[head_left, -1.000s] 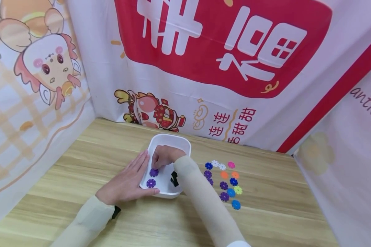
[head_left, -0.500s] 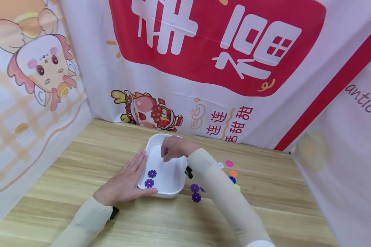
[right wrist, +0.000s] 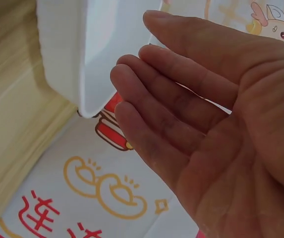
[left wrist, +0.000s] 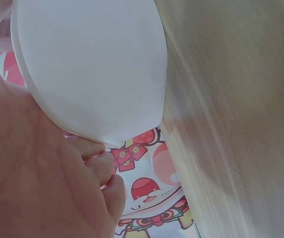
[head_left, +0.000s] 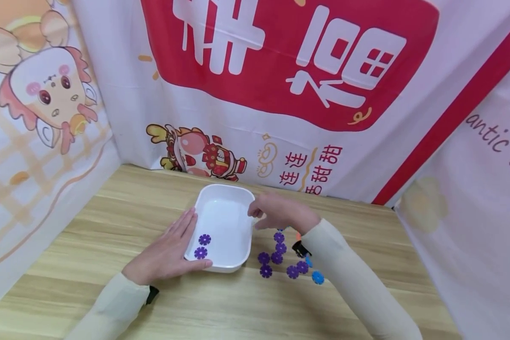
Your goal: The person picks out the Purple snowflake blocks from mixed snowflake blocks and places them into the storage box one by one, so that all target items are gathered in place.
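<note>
A white tray [head_left: 227,226] lies on the wooden table. Two purple snowflake-shaped plastic discs, one [head_left: 204,239] just beyond the other [head_left: 200,252], lie inside its near left corner. My left hand [head_left: 163,252] rests along the tray's left side, fingers straight, thumb over the near rim. In the left wrist view, its fingertips touch the underside edge of the tray [left wrist: 92,64]. Just off the tray's right rim hovers my right hand [head_left: 280,211]. The right wrist view shows that hand [right wrist: 206,114] with loosely bent fingers and a bare palm.
Right of the tray, several purple snowflake discs [head_left: 276,257] lie scattered on the table [head_left: 221,302]. A blue disc [head_left: 318,277] is beside them, and an orange one [head_left: 298,235] is partly hidden by the right wrist. Printed cloth [head_left: 344,120] hangs behind the table.
My right hand has let go of the upper purple disc in the tray, risen, and moved right past the rim. The left hand has kept its place at the tray.
</note>
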A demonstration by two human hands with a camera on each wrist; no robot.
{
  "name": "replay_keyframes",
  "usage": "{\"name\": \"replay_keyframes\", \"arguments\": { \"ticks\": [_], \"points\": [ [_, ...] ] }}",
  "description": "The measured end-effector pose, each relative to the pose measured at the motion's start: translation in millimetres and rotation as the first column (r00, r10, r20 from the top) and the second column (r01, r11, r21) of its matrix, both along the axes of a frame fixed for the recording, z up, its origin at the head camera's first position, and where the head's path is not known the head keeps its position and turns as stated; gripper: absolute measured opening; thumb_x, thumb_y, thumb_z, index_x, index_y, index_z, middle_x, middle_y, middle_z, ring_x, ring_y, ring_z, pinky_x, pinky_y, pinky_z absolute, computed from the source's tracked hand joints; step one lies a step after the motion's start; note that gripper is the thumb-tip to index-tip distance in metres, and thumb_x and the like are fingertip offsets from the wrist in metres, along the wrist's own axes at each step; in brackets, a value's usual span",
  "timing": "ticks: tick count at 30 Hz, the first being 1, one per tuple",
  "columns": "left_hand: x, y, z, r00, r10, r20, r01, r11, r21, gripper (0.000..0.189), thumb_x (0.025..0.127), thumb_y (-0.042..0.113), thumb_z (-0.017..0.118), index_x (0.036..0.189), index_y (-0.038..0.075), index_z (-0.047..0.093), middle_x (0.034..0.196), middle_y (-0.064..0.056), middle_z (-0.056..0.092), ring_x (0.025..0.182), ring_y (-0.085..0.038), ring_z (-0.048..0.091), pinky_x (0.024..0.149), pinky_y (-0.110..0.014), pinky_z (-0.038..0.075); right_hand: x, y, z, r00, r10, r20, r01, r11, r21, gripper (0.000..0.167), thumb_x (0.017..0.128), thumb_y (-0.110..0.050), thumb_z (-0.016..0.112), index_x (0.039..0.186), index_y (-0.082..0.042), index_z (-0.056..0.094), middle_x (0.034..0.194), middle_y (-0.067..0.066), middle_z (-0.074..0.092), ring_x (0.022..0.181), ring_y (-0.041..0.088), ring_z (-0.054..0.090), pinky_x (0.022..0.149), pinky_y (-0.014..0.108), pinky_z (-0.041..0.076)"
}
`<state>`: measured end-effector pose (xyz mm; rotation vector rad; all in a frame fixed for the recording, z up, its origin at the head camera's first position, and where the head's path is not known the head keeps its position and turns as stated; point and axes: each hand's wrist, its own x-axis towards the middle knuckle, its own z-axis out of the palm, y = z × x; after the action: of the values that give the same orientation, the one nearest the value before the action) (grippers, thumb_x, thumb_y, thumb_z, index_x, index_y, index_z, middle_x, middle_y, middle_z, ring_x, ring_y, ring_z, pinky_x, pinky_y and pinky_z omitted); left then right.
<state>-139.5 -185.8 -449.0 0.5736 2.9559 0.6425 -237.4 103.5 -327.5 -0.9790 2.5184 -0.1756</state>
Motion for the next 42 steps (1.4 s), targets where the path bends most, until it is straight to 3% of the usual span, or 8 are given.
{"name": "replay_keyframes", "arguments": {
  "ticks": [9,17,23,27,35,42],
  "points": [
    [0.7,-3.7,-0.2,1.0,0.004,-0.006,-0.004,1.0,0.0,0.128,0.087,0.084,0.059,0.167,-0.005,0.011,0.178,-0.021,0.002,0.166,-0.042,0.009,0.133,-0.061,0.017,31.6,39,-5.5,0.999,-0.049,-0.016,0.048,0.998,-0.052,0.04,0.094,-0.024,0.082,0.133,-0.02,0.073,0.133,-0.003,0.075,0.122,0.013,0.07,0.105,0.033,0.06],
    [1.7,-3.1,0.5,1.0,0.001,-0.003,-0.001,1.0,0.005,0.127,0.088,0.084,0.058,0.167,-0.004,0.011,0.179,-0.02,0.001,0.166,-0.041,0.008,0.133,-0.06,0.018,47.6,60,-45.3,0.998,-0.057,0.006,0.057,0.977,-0.206,0.039,0.095,-0.019,0.081,0.132,-0.01,0.073,0.132,0.008,0.075,0.121,0.022,0.071,0.104,0.041,0.061],
    [1.6,-2.3,0.1,1.0,-0.001,0.005,0.001,1.0,0.007,0.127,0.088,0.083,0.059,0.167,-0.004,0.011,0.179,-0.019,0.001,0.166,-0.04,0.008,0.133,-0.06,0.018,50.4,68,-82.9,0.995,-0.089,0.041,0.097,0.957,-0.274,0.041,0.097,-0.017,0.079,0.135,-0.006,0.07,0.132,0.009,0.074,0.12,0.024,0.071,0.104,0.044,0.06],
    [0.6,-2.4,-0.7,1.0,-0.001,0.009,0.001,1.0,0.0,0.127,0.088,0.084,0.058,0.168,-0.003,0.01,0.179,-0.019,0.0,0.166,-0.039,0.007,0.134,-0.06,0.018,49.9,69,-99.3,0.995,-0.088,0.037,0.095,0.942,-0.321,0.039,0.097,-0.016,0.078,0.133,-0.004,0.07,0.127,0.009,0.076,0.115,0.025,0.073,0.102,0.045,0.061],
    [0.0,-3.0,-0.9,1.0,0.001,0.021,-0.001,1.0,0.003,0.127,0.088,0.084,0.058,0.168,-0.002,0.009,0.179,-0.018,0.0,0.166,-0.039,0.007,0.134,-0.06,0.017,44.1,67,-117.8,0.996,-0.083,-0.045,0.066,0.95,-0.304,0.034,0.098,-0.019,0.078,0.13,-0.01,0.073,0.122,0.002,0.077,0.111,0.017,0.072,0.101,0.039,0.061],
    [-0.7,-2.3,-1.7,1.0,0.003,0.016,-0.003,1.0,0.0,0.127,0.088,0.084,0.057,0.168,-0.002,0.009,0.179,-0.018,-0.001,0.166,-0.039,0.007,0.134,-0.06,0.017,42.3,64,-127.2,0.995,-0.079,-0.06,0.06,0.96,-0.273,0.033,0.097,-0.023,0.079,0.129,-0.015,0.074,0.123,-0.003,0.076,0.112,0.01,0.069,0.1,0.033,0.062]
  ]
}}
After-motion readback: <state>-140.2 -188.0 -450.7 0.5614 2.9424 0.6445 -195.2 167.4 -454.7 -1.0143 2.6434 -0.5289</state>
